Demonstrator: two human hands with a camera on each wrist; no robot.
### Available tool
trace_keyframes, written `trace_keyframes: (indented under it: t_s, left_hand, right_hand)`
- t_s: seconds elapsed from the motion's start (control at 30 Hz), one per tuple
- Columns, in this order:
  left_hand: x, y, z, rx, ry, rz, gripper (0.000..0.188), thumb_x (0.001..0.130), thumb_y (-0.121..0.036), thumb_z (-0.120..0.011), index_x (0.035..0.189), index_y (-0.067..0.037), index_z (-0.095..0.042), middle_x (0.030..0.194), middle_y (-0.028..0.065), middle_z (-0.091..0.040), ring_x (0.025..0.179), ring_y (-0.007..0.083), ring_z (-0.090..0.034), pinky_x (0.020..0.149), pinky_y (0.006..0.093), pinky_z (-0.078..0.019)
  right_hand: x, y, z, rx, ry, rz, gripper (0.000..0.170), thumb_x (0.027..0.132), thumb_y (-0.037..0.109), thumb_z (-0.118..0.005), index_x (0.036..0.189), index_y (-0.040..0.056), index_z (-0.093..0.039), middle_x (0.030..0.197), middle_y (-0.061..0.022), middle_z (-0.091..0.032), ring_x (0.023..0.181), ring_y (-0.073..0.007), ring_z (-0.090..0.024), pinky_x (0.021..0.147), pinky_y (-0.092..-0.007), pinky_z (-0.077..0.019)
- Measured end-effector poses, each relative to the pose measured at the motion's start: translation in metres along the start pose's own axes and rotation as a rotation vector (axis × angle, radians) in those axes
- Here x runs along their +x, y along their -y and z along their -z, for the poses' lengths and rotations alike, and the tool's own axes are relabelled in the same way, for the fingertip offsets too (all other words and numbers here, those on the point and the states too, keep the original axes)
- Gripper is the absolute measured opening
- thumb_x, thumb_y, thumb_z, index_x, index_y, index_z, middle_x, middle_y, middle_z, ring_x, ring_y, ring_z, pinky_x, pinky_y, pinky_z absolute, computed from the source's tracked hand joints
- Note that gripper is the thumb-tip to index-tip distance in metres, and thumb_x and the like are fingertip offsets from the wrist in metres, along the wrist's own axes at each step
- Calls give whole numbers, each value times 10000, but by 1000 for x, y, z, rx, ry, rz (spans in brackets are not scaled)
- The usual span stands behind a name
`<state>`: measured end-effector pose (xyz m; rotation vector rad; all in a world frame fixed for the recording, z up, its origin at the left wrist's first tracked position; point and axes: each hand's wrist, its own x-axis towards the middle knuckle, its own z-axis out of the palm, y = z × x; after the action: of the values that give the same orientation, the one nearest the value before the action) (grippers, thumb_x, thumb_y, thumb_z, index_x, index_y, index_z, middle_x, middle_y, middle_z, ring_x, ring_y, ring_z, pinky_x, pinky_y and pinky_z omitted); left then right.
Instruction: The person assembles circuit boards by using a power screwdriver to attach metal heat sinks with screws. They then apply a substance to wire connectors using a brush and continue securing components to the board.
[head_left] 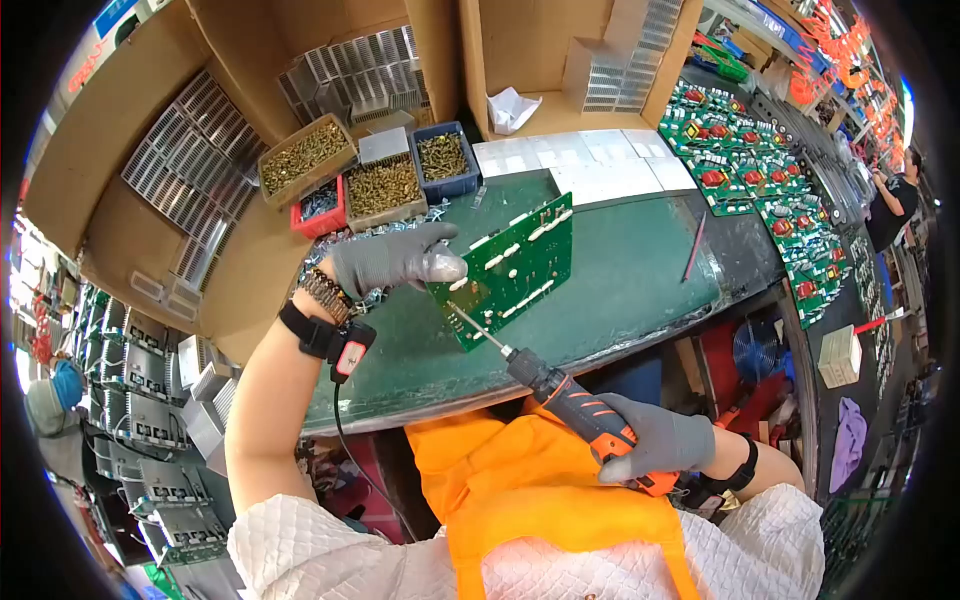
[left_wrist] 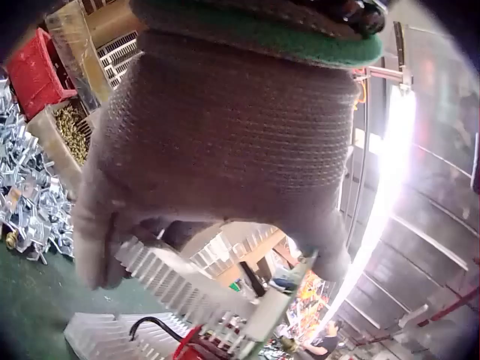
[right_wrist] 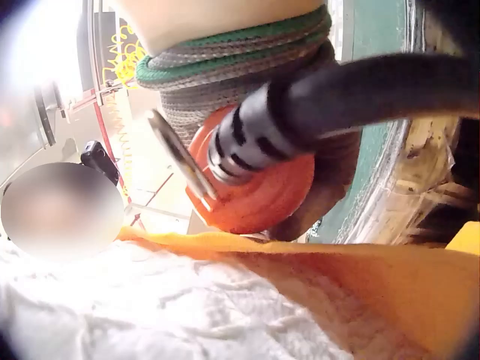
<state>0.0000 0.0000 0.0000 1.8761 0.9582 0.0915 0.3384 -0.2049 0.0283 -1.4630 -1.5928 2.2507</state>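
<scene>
The left hand (head_left: 400, 260), in a grey glove, is gripping the green circuit board (head_left: 530, 270) by its upper left edge, thumb lying on the near face; the board is standing tilted over the green workbench (head_left: 630, 260), showing its white-blobbed face to the wearer; on the far side, the left wrist view is catching a pale finned metal piece (left_wrist: 180, 281) beneath the spread fingers; and here is the right hand (head_left: 655, 440), also gloved, wrapping firmly around the orange and black power screwdriver (head_left: 575, 405); its long bit (head_left: 475, 325) is pointing up and left at the board's lower left part, though whether the tip is touching I cannot tell; the right wrist view is showing the tool's round orange end with a thick black cable (right_wrist: 375, 94) running from it, just above the orange apron (head_left: 560, 515)!

Beyond the left hand, a blue bin (head_left: 452, 188) and a red bin (head_left: 322, 226) are sitting close together among trays of brass-coloured screws (head_left: 383, 188); loose silver clips (left_wrist: 34, 187) are lying heaped nearby; cardboard boxes (head_left: 230, 315) are rising behind, holding slotted metal parts (head_left: 190, 150); over to the right, a thin pinkish stick (head_left: 694, 247) is lying on the bench, and more green boards (head_left: 715, 160) are spreading out in rows past it.
</scene>
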Motion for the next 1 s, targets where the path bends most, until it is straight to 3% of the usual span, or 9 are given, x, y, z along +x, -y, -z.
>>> trace_keyframes:
  t_s: [0.1, 0.2, 0.27, 0.5, 0.63, 0.73, 0.8, 0.97, 1.0]
  left_hand:
    - [4, 4, -8, -105, 18, -31, 939, 809, -642, -589, 1418, 32, -352, 1177, 152, -546, 1110, 206, -523, 962, 345, -417]
    - [2, 0, -5, -130, 36, -13, 894, 802, -653, -586, 1359, 25, -413, 1091, 105, -552, 999, 165, -536, 837, 306, -462]
    - [2, -1, -7, -162, 12, 10, 778, 819, -607, -626, 1289, -6, -476, 1053, 85, -583, 873, 134, -548, 669, 265, -474]
    - [-2, -12, -7, -154, -22, 31, 701, 828, -597, -613, 1219, -24, -509, 1003, 53, -578, 851, 114, -534, 672, 254, -462]
    - [0, -10, -6, -137, 17, 45, 808, 797, -653, -572, 1289, -21, -465, 1026, 41, -541, 910, 108, -508, 717, 255, -441]
    - [2, -4, 3, -122, 81, 47, 791, 802, -617, -599, 1292, -12, -460, 1030, 50, -545, 895, 111, -514, 704, 256, -443]
    - [4, -6, 10, -71, 187, 69, 789, 812, -566, -633, 1313, 10, -433, 1021, 60, -545, 855, 120, -527, 694, 244, -445]
    - [-5, -11, 7, -49, 242, 147, 828, 814, -581, -635, 1347, 10, -404, 1031, 57, -541, 881, 128, -530, 723, 253, -466]
    - [-4, -8, 6, -79, 212, 120, 785, 812, -570, -648, 1303, 8, -443, 999, 64, -550, 807, 126, -535, 677, 259, -468]
  right_hand:
    - [-4, 4, 0, 157, 32, -23, 727, 780, 184, -742, 1369, 60, -334, 902, -118, -584, 688, -170, -616, 633, -308, -528]
    - [-9, 21, -6, 457, 121, -84, 600, 777, 225, -763, 1236, 50, -418, 754, -88, -583, 588, -171, -599, 563, -310, -517]
    - [-12, 22, -16, 597, 254, -120, 480, 800, 257, -755, 1107, 56, -447, 673, -72, -567, 541, -176, -589, 524, -315, -509]
    - [-16, 48, -41, 613, 149, -136, 375, 855, 264, -703, 1027, 69, -434, 689, -79, -577, 553, -173, -598, 524, -304, -510]
    - [-14, 49, -41, 588, 156, -139, 365, 856, 254, -697, 1028, 78, -427, 694, -76, -576, 557, -168, -595, 525, -302, -509]
    - [-13, 44, -39, 572, 143, -130, 382, 840, 258, -708, 1033, 88, -425, 697, -73, -574, 563, -162, -593, 524, -296, -505]
    - [-17, 43, -28, 557, 157, -165, 451, 812, 182, -690, 1143, 87, -399, 754, -70, -572, 565, -174, -594, 523, -304, -509]
    - [-20, 34, -11, 473, 227, -157, 505, 770, 238, -747, 1105, 56, -417, 762, -71, -573, 578, -176, -603, 531, -293, -509]
    - [-19, 34, -15, 540, 221, -158, 490, 768, 244, -747, 1083, 54, -423, 738, -75, -576, 578, -176, -604, 533, -291, -510]
